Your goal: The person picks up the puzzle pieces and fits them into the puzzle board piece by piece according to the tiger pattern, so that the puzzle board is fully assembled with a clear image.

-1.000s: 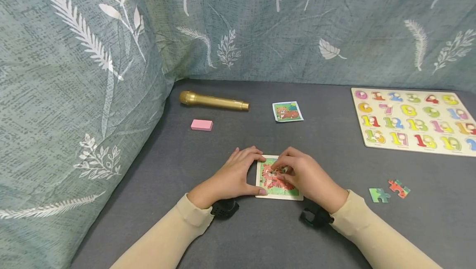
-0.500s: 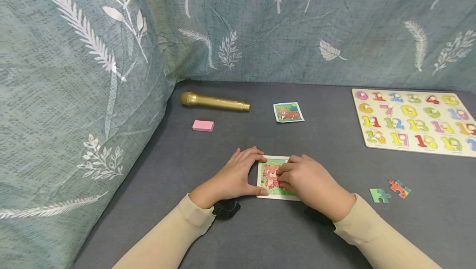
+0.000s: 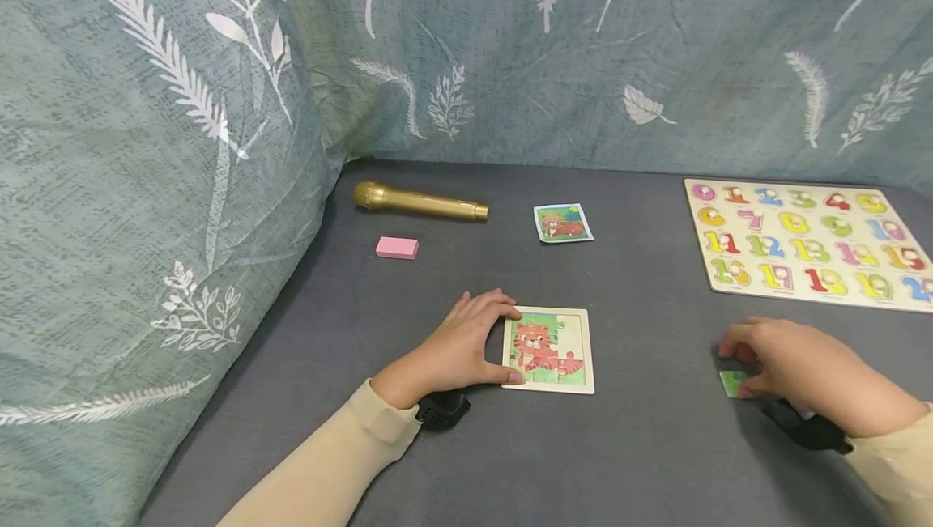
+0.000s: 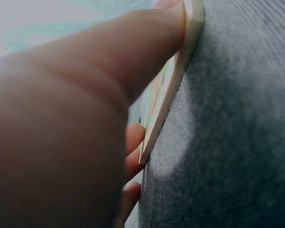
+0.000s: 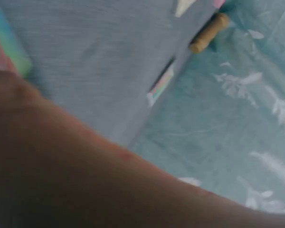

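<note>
A square wooden jigsaw board [image 3: 574, 333] with a tiger picture lies flat; its pieces cover the left side and lower right, while bare wood shows at upper right. My left hand [image 3: 455, 345] holds the board by its left side, thumb at the near corner and fingers at the far one. In the left wrist view the thumb presses the board's edge [image 4: 168, 97]. To the right, my right hand [image 3: 809, 369] is over a green jigsaw piece [image 3: 731, 384], with thumb and fingers apart around it. The orange piece beside it is hidden by this hand. The right wrist view is blurred.
Behind the board lies a tiger picture card [image 3: 563, 224]. A gold microphone [image 3: 423, 201] and a pink block [image 3: 397, 248] are at back left. A wooden number puzzle [image 3: 809, 244] lies at back right, beyond the right hand. A patterned curtain [image 3: 510, 57] borders the table.
My right hand has left the board and moved right to the loose pieces. The board's upper right, previously covered by that hand, now shows. My left hand stays in place.
</note>
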Available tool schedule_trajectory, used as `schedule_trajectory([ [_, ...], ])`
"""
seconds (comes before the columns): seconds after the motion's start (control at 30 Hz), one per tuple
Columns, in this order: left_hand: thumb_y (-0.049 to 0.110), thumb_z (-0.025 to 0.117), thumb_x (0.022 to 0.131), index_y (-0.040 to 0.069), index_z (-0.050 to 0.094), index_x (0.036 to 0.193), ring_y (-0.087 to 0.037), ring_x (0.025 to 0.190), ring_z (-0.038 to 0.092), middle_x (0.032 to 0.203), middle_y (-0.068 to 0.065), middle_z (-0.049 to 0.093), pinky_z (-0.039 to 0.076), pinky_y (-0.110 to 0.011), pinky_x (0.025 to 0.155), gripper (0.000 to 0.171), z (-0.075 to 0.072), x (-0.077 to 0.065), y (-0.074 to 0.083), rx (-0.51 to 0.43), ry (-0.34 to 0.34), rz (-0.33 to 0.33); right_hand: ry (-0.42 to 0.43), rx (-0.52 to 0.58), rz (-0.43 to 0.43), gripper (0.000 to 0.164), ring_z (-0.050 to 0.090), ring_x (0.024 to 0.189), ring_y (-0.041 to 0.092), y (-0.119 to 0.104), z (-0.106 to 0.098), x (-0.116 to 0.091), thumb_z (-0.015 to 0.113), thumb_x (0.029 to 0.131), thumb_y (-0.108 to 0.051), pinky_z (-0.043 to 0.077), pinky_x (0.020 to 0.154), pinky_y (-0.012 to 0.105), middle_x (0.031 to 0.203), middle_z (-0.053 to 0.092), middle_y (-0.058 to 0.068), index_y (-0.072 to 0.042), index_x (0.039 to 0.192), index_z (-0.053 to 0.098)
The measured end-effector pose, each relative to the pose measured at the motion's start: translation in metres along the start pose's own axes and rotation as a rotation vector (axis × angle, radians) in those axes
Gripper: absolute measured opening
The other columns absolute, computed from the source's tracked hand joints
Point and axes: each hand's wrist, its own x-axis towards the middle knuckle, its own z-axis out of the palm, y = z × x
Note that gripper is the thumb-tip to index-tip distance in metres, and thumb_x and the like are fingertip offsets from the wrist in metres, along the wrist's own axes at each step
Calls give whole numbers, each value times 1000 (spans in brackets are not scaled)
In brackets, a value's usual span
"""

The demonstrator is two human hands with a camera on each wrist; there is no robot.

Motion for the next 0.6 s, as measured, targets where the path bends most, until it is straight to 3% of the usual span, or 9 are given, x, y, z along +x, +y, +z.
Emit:
schedule_trajectory([
  [0.2, 40, 92, 82, 6, 54, 144, -28, 156, 27, 156, -10, 44, 10, -60, 126, 80, -2, -2, 0, -3, -7, -2, -22, 172, -112, 31, 43, 67, 0, 13, 11, -5, 90, 80, -12, 39, 58, 27, 76, 49, -13, -22, 95, 65],
  [0.3, 40, 92, 82, 6, 54, 144, -28, 156, 26, 156, -10, 44, 10, -60, 126, 80, -2, -3, -1, -1, -12, -7, 69, 276, -245, 25, 43, 67, -3, 5, 12, 0, 85, 86, -5, 39, 56, 24, 78, 51, -16, -22, 96, 68],
  [0.4, 40, 91, 83, 7, 54, 145, -28, 156, 26, 156, -10, 44, 9, -59, 126, 80, -2, -3, -1, 3, -13, -12, 215, 386, -309, 20, 47, 68, -3, -21, 10, 13, 81, 90, -3, 42, 56, 23, 80, 54, -18, -21, 95, 72],
  [0.43, 40, 91, 83, 7, 54, 145, -28, 156, 25, 156, -10, 44, 9, -59, 126, 80, -2, -3, -1, 4, -13, -14, 260, 421, -312, 18, 49, 69, -2, -31, 9, 19, 81, 90, -3, 44, 56, 23, 81, 56, -18, -19, 95, 74],
  [0.5, 40, 91, 83, 8, 54, 145, -27, 156, 25, 157, -10, 43, 8, -58, 127, 80, -3, -2, 0, 2, -12, -14, 268, 510, -241, 13, 53, 68, 2, -55, 6, 31, 79, 93, -6, 46, 58, 24, 80, 59, -13, -15, 102, 76],
  [0.6, 41, 91, 83, 8, 54, 146, -27, 157, 25, 157, -9, 43, 8, -57, 127, 80, -3, -1, 1, -1, -19, -15, 248, 619, -167, 24, 60, 69, 10, -82, 4, 49, 77, 96, -5, 50, 61, 27, 80, 64, -6, -7, 119, 73],
])
